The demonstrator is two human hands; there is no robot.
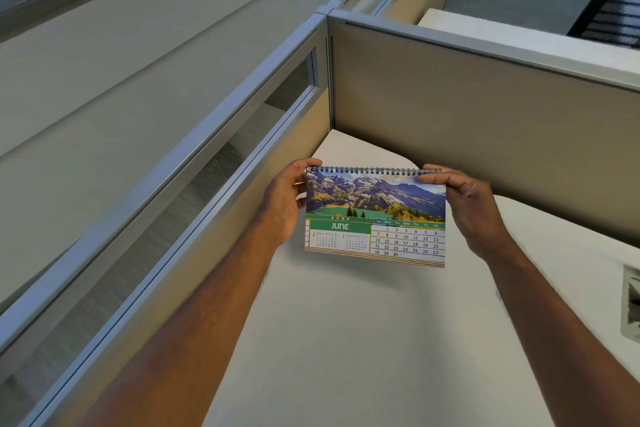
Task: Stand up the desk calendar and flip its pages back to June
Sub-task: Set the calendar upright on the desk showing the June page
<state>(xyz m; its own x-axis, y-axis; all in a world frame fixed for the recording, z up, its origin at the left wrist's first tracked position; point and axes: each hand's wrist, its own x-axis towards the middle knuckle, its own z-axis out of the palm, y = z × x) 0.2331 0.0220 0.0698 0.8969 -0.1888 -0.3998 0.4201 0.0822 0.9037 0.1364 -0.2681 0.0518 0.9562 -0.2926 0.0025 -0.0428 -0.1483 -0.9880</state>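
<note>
A pale off-white desk surface (346, 340) runs into a corner of tan fabric cubicle panels with grey metal frames (485, 107). Above it, the spiral-bound desk calendar with a mountain-lake photo (375, 215) is held up, showing JUNE. The left hand (284, 204) curls closed on its left edge, thumb at the top corner. The right hand (464, 204) pinches the upper right corner, fingers nearly together.

Glossy paper calendar (375, 215), seemingly wire-bound

My two forearms are bare to the frame's edge, with no sleeve, and my left hand (282, 204) and right hand (476, 211) are bare too.
</note>
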